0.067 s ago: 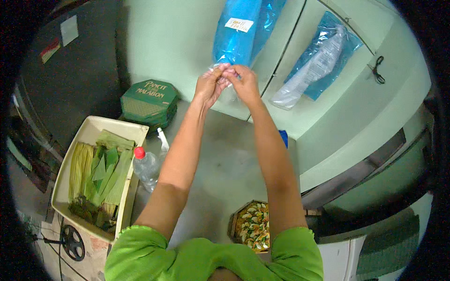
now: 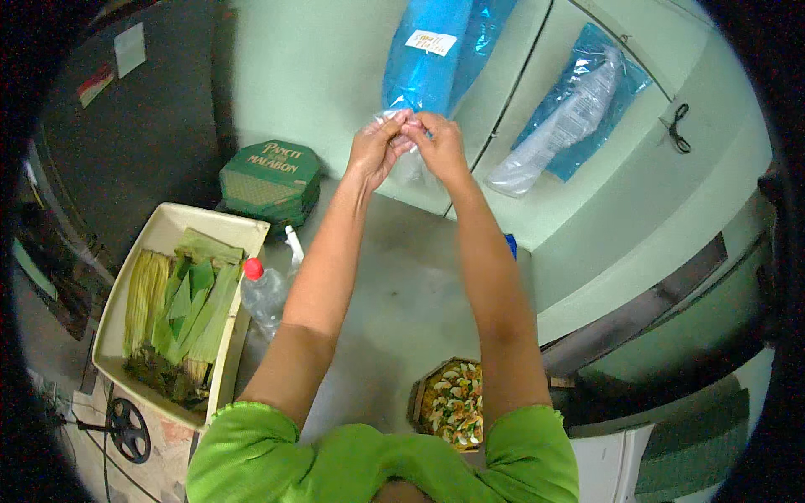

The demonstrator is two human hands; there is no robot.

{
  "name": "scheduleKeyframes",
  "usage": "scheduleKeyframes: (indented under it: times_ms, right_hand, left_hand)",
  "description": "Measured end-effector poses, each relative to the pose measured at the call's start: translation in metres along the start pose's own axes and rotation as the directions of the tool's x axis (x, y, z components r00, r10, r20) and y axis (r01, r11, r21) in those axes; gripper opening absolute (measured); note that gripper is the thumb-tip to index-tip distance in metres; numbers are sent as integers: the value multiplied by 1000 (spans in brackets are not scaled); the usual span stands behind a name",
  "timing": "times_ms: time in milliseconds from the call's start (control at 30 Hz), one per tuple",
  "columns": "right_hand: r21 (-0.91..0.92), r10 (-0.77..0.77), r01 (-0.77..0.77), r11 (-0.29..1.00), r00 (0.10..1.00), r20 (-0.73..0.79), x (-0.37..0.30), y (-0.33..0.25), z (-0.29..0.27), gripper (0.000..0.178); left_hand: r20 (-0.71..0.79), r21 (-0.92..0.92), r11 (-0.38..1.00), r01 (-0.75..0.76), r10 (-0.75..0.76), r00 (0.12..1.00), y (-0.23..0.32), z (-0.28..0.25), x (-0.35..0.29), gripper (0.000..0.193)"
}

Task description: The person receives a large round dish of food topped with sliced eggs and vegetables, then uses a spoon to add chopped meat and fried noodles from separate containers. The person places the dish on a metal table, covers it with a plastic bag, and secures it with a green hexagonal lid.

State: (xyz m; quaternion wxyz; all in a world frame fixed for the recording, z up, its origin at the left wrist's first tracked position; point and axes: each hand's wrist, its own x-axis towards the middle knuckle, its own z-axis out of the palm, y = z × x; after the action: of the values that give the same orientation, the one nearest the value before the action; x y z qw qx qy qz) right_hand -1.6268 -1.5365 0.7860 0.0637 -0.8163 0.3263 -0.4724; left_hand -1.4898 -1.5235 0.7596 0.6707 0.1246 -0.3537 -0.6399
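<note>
Both my arms stretch forward to the lower end of a blue plastic bag (image 2: pixel 419 75) that hangs on the pale green wall and bears a white label. Clear thin plastic (image 2: pixel 412 168) sticks out below it. With thumb and fingers, my left hand (image 2: pixel 374 155) pinches this clear plastic. Close beside it, my right hand (image 2: pixel 441 149) is closed on the same plastic, fingertips nearly touching those of the left. How far the plastic reaches up into the blue bag is hidden by my fingers.
At left, a cream tub (image 2: pixel 228 369) holds green and yellowish leaves (image 2: pixel 184 293). Near it stand a red-capped clear bottle (image 2: pixel 263 293), a white spray nozzle (image 2: pixel 294 245) and green boxes (image 2: pixel 270 180). An octagonal tray of topped food (image 2: pixel 416 402) lies near me. Another bag (image 2: pixel 570 117) hangs right.
The whole view has shifted very slightly. Both hands stay at the clear plastic with their fingers pinched.
</note>
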Motion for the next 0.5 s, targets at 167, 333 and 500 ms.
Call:
scheduleKeyframes:
  times_ms: [167, 333, 500]
  right_hand:
    - [261, -55, 65, 963, 998, -44, 14, -28, -5, 34]
    - [364, 430, -342, 866, 881, -198, -22, -24, -8, 43]
    - [601, 841, -716, 356, 525, 128, -130, -23, 50, 104]
  left_hand:
    - [-31, 57, 997, -58, 60, 998, 41, -4, -29, 22]
    - [-395, 347, 932, 103, 45, 918, 25, -37, -108, 25]
    - [-333, 514, 846, 145, 40, 942, 4, -42, -264, 32]
